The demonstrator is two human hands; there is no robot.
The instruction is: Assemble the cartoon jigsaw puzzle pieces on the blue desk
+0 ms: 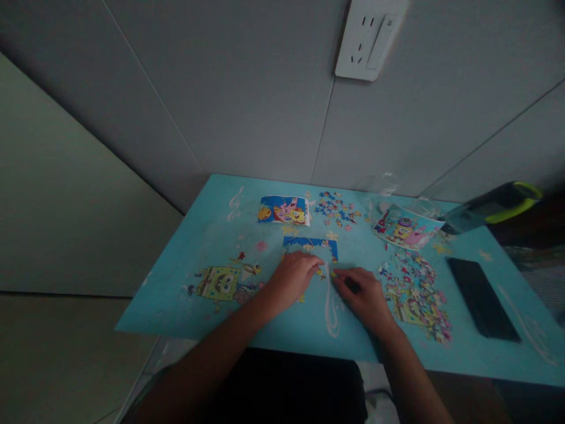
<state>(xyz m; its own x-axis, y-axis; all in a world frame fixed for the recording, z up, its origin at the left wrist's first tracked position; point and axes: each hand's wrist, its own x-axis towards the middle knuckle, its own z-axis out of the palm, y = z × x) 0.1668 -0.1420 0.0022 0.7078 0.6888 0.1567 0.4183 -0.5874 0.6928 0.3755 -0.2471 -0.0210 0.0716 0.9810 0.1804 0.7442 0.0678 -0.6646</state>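
A partly joined jigsaw border (333, 247) with a blue edge lies on the table in front of me. Across its lower left part rests my left hand (296, 274), fingers bent together, hiding some of the border. Whether it pinches anything is too small to see. A few loose puzzle pieces (321, 274) lie just by its fingertips. To the right, my right hand (362, 290) pinches a small yellowish puzzle piece (334, 274) between thumb and forefinger, near the border's lower right end.
Puzzle pieces are heaped at the back (336, 210) and at right (417, 297). Two picture sheets, one flat (282, 210) and one curled (406, 228), lie behind. A black phone-like slab (483, 300), a dark tumbler with a green rim (489, 207) and a clear bottle (388, 185) stand or lie rightward.
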